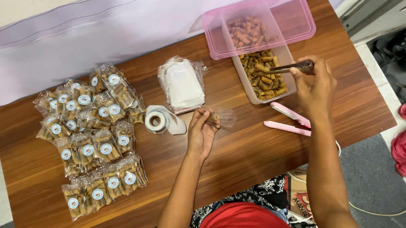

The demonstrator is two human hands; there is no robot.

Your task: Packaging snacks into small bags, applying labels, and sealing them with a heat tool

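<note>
Pink lid, golden-brown snack rolls, dark wood-grain table, pink sealer.

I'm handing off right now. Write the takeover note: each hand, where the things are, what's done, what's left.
Left hand: holds a small clear bag open above the table; one snack piece seems to be inside.
Right hand: grips metal tongs, tips in the clear snack tub among the snack rolls.
Nearby: pink lid leaning at the tub, stack of empty bags, sticker roll, pink sealer by the right wrist.
Done: a pile of filled, stickered packets on the left of the table.
Left: the tub holds many rolls; the bag in hand is nearly empty, unsealed, unstickered.
</note>
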